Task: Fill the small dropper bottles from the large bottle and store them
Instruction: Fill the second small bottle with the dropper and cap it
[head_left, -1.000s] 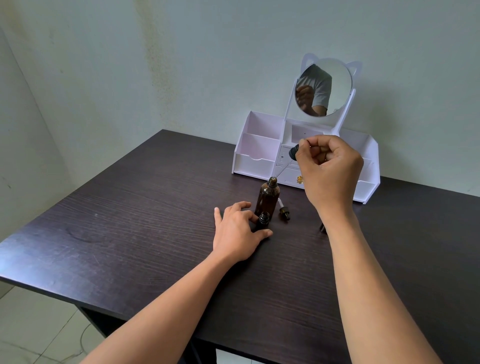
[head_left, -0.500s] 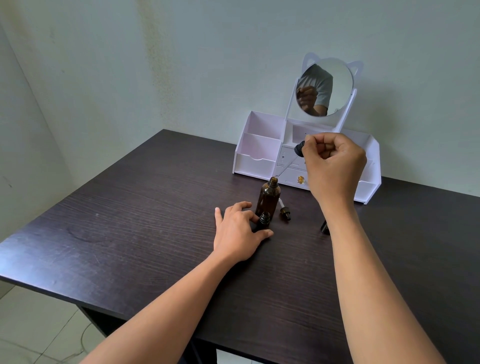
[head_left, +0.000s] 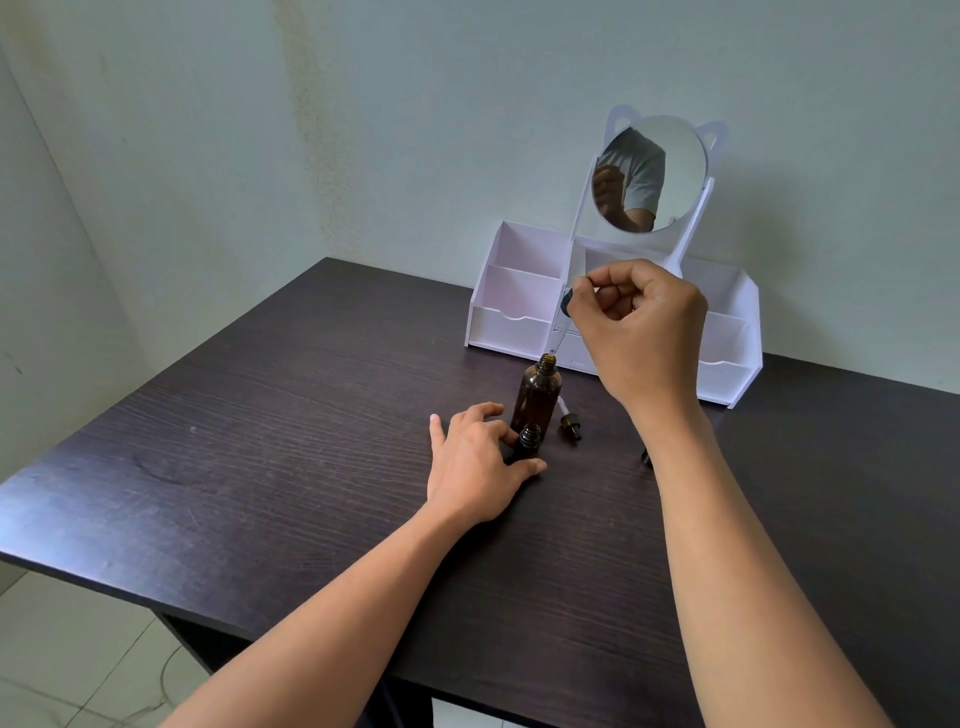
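Observation:
A large amber bottle (head_left: 537, 395) stands open on the dark table (head_left: 270, 457). In front of it stands a small dark dropper bottle (head_left: 530, 437), uncapped, which my left hand (head_left: 480, 462) holds at its base with thumb and fingers. My right hand (head_left: 639, 322) pinches the black bulb of a dropper (head_left: 565, 304); its clear glass tube slants down with the tip just above the large bottle's mouth. A second dropper cap (head_left: 570, 423) lies on the table right of the large bottle.
A white organiser (head_left: 514, 312) with open compartments, small drawers and a round cat-ear mirror (head_left: 649, 176) stands at the back against the wall. A small dark object (head_left: 645, 457) lies partly hidden behind my right forearm. The table's front edge is near me.
My right hand has shifted slightly right and up with the dropper, drawing its tip up to the large bottle's mouth. My left hand stays on the small bottle.

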